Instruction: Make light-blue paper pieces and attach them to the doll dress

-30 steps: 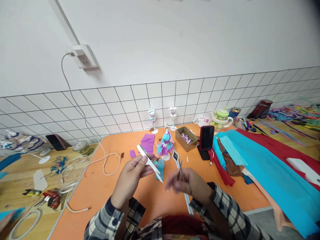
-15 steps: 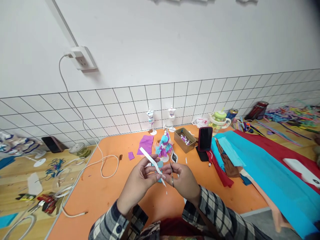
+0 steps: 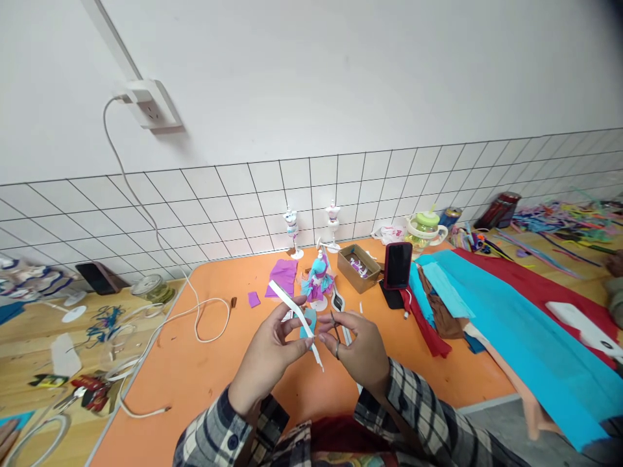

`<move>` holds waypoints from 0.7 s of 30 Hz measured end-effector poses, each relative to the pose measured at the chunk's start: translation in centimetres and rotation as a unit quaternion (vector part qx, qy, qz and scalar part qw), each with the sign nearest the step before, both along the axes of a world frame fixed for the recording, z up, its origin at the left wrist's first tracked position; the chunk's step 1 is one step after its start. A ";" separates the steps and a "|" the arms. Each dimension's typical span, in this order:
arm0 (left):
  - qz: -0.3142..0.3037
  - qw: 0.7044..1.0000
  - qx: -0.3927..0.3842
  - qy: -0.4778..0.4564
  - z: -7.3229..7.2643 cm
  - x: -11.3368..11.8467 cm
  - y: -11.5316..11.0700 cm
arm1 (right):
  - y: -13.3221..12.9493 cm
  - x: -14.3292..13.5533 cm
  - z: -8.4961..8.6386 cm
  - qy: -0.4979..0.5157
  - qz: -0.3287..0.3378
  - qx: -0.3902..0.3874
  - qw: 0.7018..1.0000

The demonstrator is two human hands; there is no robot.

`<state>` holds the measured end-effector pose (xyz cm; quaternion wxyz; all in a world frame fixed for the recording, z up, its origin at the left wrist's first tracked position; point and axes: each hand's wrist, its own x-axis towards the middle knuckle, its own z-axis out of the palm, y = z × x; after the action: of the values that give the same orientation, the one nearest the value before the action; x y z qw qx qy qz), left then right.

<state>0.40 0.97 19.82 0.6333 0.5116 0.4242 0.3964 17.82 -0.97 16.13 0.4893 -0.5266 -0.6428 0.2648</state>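
Over the orange table, my left hand (image 3: 265, 350) pinches a narrow white strip (image 3: 288, 299) between thumb and fingers. The strip slants from upper left to lower right, its thin lower end hanging free below the thumb. My right hand (image 3: 363, 347) is closed around small metal scissors (image 3: 336, 332), partly hidden by the fingers; its fingertips are just right of the strip, a small gap apart. Beyond the hands stands a small dress form (image 3: 318, 275) in a blue and purple dress. A blue piece of fabric (image 3: 307, 322) lies partly hidden behind my left hand.
Two more small dress forms (image 3: 291, 227) stand by the wall. A cardboard box (image 3: 363, 279), a propped phone (image 3: 398, 264) and a lidded jug (image 3: 426, 227) are at right, beside blue fabric (image 3: 506, 311). A white cable (image 3: 197, 318) loops at left. Other people's hands (image 3: 7, 434) show at the edges.
My right hand has drawn slightly away from the strip, and the strip's lower end now hangs free. The view has shifted a little. Another person's hand has appeared at lower left.
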 end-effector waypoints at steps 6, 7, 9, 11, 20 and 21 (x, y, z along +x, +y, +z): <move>0.021 0.999 0.015 0.036 0.2 -0.2 -0.1 | -1.1 3.0 1.9 -0.038 0.162 -0.143 0.976; 0.019 0.999 0.016 0.043 0.3 -0.2 -0.2 | -1.5 3.3 2.3 -0.058 0.227 -0.196 0.952; 0.014 0.998 0.019 0.055 0.4 0.1 -0.2 | -2.0 3.5 2.7 -0.086 0.310 -0.273 0.907; 0.010 0.997 0.023 0.067 0.5 0.3 -0.3 | -2.3 3.3 2.7 -0.087 0.327 -0.305 0.890; -0.009 0.994 0.039 0.100 0.5 0.9 -0.8 | -2.1 2.4 2.3 -0.092 0.341 -0.336 0.873; -0.010 0.994 0.039 0.103 0.5 1.0 -0.9 | -2.1 2.4 2.4 -0.096 0.342 -0.340 0.871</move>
<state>1.37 0.08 20.32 0.5696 0.5783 0.4661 0.3519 20.23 -3.08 18.58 0.0950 -0.4308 -0.6970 0.5653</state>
